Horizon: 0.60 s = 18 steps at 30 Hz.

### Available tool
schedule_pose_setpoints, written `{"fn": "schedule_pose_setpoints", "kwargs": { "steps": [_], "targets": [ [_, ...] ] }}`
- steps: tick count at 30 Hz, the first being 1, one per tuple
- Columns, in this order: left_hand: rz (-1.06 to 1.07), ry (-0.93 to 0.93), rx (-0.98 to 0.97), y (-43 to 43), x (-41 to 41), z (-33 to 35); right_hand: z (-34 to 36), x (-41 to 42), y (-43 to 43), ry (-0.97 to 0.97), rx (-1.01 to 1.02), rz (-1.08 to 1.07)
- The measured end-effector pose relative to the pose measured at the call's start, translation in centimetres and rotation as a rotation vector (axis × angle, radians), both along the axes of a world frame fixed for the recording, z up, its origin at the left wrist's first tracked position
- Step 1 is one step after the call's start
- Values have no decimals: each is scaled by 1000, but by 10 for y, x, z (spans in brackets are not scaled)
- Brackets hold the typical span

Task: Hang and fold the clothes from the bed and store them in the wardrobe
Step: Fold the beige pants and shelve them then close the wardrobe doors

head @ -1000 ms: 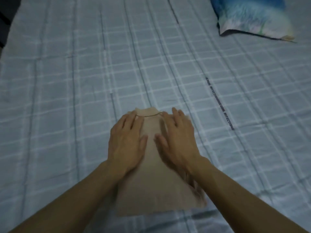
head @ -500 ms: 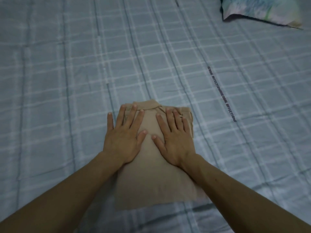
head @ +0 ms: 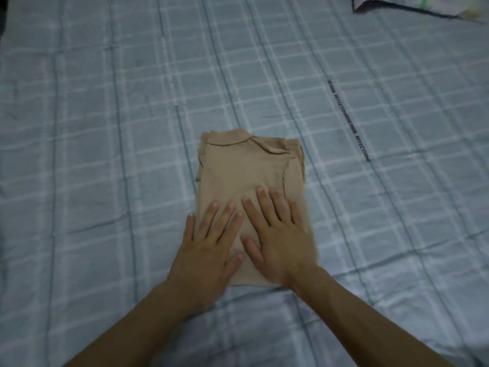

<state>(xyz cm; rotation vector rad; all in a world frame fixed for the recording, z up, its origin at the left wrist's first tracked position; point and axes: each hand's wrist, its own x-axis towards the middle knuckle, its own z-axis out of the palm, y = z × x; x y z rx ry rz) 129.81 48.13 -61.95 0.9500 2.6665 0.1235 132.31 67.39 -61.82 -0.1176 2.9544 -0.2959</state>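
A tan collared shirt [head: 243, 165] lies folded into a narrow rectangle on the bed [head: 105, 128], collar end away from me. My left hand [head: 209, 245] lies flat on the shirt's near left part, fingers spread, the little finger over the sheet. My right hand [head: 277, 234] presses flat on the near right part, fingers straight. Both palms cover the shirt's lower half. The wardrobe is out of view.
The bed is covered by a light blue checked sheet with a line of dark print [head: 349, 123] to the right of the shirt. A pillow corner [head: 412, 6] shows at the top right. A dark strip runs along the far left edge.
Both hands have slid from the collar end back toward me along the shirt, so its collar and upper half now show. The view has tilted down and the pillow has shifted upward.
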Motion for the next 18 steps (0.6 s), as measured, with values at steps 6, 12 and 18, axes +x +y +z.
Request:
{"fn": "schedule_pose_setpoints", "kwargs": {
  "steps": [6,12,18],
  "targets": [
    [-34,-66,94,-11,13,22,29,39,24,-41,-108,128],
    [-73,52,153,-21,18,14,19,64,32,142,-54,79],
    [-51,253,317,-6,7,24,29,47,28,253,-211,44]
  ]
}}
